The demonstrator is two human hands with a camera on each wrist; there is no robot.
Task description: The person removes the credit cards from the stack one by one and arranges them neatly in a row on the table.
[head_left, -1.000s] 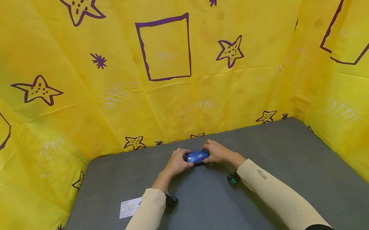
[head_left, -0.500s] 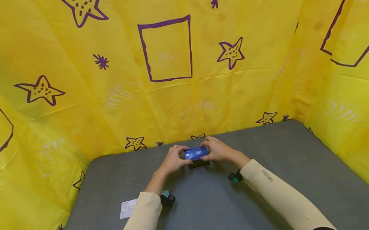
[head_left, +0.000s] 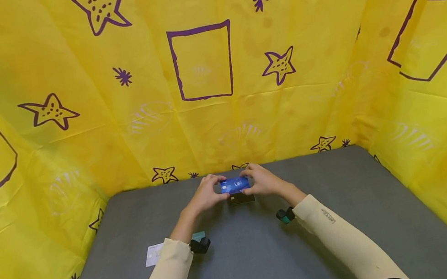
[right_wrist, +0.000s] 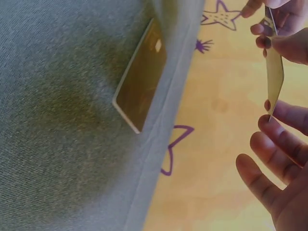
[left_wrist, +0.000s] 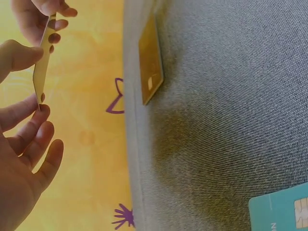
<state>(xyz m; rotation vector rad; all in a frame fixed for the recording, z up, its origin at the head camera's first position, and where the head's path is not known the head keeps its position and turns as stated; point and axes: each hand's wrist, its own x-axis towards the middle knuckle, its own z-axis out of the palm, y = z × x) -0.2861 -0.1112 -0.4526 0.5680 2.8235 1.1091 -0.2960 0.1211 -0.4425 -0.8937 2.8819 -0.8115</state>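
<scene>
Between both hands is a blue bank-style card [head_left: 234, 185] lettered VIP, raised above the far part of the table. My left hand [head_left: 206, 195] pinches its left end between thumb and fingers, and my right hand [head_left: 266, 182] grips the right end the same way. Seen nearly edge-on in the left wrist view, the held card [left_wrist: 44, 67] is tilted, its short ends caught by the fingertips. A dark card [head_left: 242, 198] with a chip lies on the table just below the held one; the right wrist view shows this dark card [right_wrist: 142, 79] apart from both hands.
A white card [head_left: 152, 256] lies at the left, partly hidden by the left sleeve. Close to the left wrist is a teal card [left_wrist: 274, 214], mostly hidden in the head view. Yellow patterned cloth [head_left: 210, 132] walls the grey table [head_left: 253, 255] at the back and sides.
Both hands have lifted the blue card up and slightly left, away from the dark card, which now shows more below it. The left forearm has shifted left, covering more of the white card.
</scene>
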